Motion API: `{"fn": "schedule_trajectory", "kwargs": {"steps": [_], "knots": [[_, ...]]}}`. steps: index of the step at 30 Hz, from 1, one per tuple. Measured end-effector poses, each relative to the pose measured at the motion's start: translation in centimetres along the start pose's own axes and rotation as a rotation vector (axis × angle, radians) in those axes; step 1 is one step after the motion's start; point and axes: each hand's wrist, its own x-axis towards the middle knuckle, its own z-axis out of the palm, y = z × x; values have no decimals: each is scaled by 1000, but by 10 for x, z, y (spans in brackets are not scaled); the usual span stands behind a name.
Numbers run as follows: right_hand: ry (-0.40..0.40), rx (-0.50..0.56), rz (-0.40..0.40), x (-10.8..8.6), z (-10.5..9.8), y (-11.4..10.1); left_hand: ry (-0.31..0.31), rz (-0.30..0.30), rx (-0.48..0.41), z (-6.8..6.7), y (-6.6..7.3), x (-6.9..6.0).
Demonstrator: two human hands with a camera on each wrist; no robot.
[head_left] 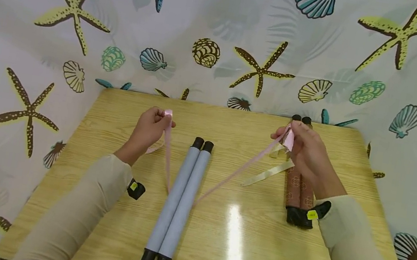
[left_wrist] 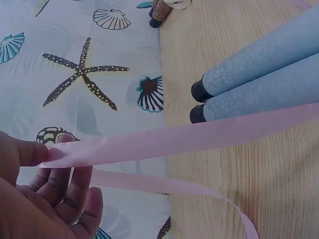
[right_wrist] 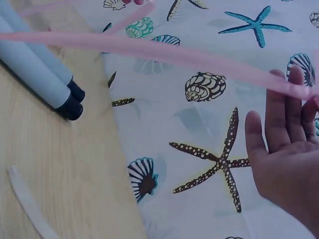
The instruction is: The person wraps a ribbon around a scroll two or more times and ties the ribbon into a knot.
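Two pale blue tubes [head_left: 180, 199] with black end caps lie side by side on the table. A pink ribbon [left_wrist: 199, 137] passes beneath them, and both its ends are raised. My left hand [head_left: 152, 126] pinches one end between thumb and fingers, left of the tubes' far end; a loose tail hangs below it. My right hand [head_left: 309, 149] pinches the other end, above a pair of brown patterned tubes [head_left: 300, 189]. In the right wrist view the ribbon stretches from the tubes to the right fingers [right_wrist: 284, 114]. The stretch under the tubes is hidden.
A cream ribbon [head_left: 267, 174] lies by the brown tubes, which have black ends too. The wooden table [head_left: 92, 230] meets a cloth [head_left: 217, 25] printed with starfish and shells at its back and sides.
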Motion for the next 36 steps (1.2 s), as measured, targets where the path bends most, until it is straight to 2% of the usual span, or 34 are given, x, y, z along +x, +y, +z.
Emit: {"fn": "schedule_trajectory", "kwargs": {"steps": [4,9,12,16,19,23,27,32,36], "knots": [[42,54,-1,11,5,-2,-43,6,-3,5,2,-3],[33,82,36,21,18,2,-70,58,-25,10,5,-4],[31,15,57,27,28,6,-89,82,-54,14,11,-5],[31,-180,86,35,44,13,-108,90,-105,20,22,-8],[38,-278,131,41,57,19,-118,96,-137,25,27,-10],[95,-326,227,50,72,28,-139,124,-158,31,33,-14],[140,-406,311,59,87,37,-170,179,-170,37,37,-16],[75,-512,338,64,106,44,-229,251,-175,42,37,-18],[37,-478,305,67,116,43,-254,319,-77,42,37,-21]]}}
